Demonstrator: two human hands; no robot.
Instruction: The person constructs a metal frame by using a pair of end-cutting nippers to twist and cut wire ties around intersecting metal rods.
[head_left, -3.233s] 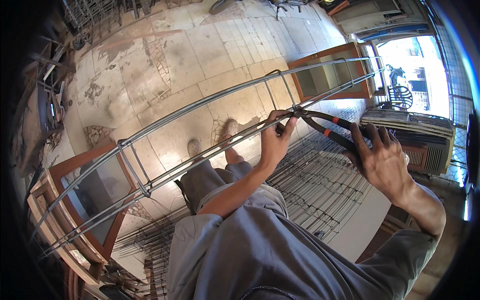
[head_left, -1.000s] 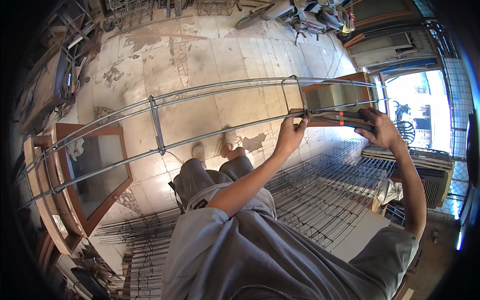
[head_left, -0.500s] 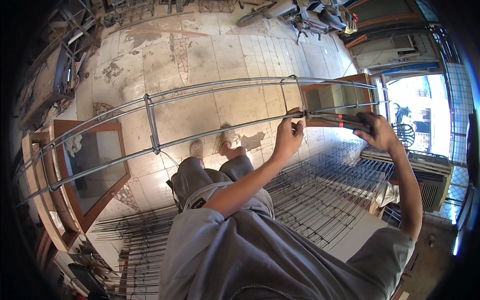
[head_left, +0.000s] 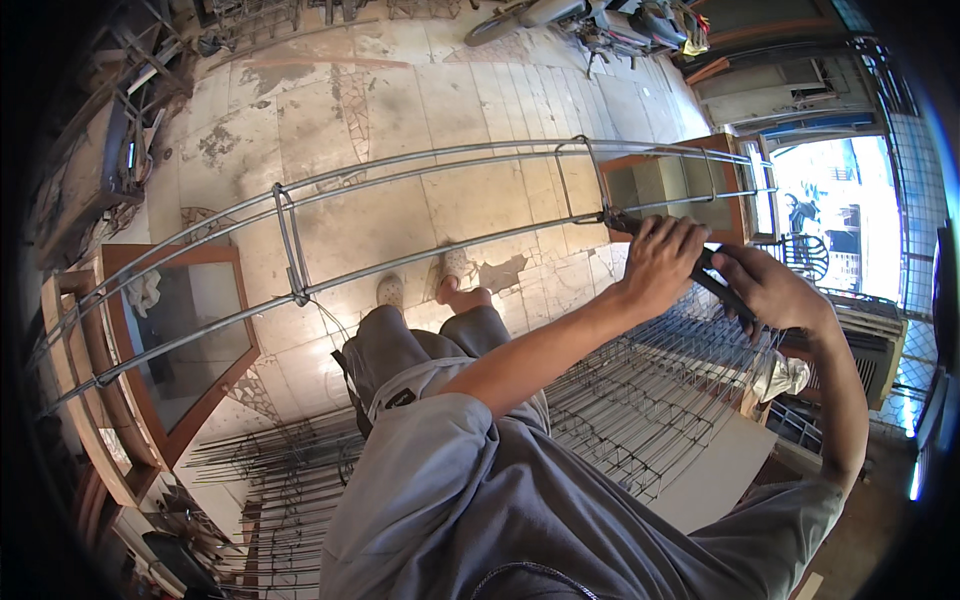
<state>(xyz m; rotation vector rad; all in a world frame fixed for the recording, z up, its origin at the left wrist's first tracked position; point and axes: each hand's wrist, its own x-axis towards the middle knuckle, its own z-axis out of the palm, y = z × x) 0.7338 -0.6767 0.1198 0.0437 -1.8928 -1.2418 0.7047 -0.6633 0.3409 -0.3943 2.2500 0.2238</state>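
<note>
A long cage of steel bars [head_left: 420, 252] with square stirrups [head_left: 290, 245] stretches across in front of me. Long-handled pliers [head_left: 722, 285] with dark handles have their jaws at the bar beside the right-hand stirrup [head_left: 582, 180]. My left hand [head_left: 663, 260] is closed over the pliers near the jaw end. Further along, my right hand [head_left: 775, 287] grips a handle, its thumb toward the left hand. The fingers partly hide the tool, and I cannot make out what the jaws bite. Thin wire [head_left: 325, 318] trails loose from the left stirrup's lower corner.
Wooden-framed glass panels [head_left: 185, 340] stand under the cage's left end and near its right end. Stacked steel mesh cages [head_left: 640, 400] lie close on both sides of my legs. A motorcycle [head_left: 610, 30] is parked at the back, and a bright doorway [head_left: 840, 200] opens at right.
My left hand has left the bar by the stirrup and moved right onto the pliers. The right hand has lowered slightly, and the handles now slope downward.
</note>
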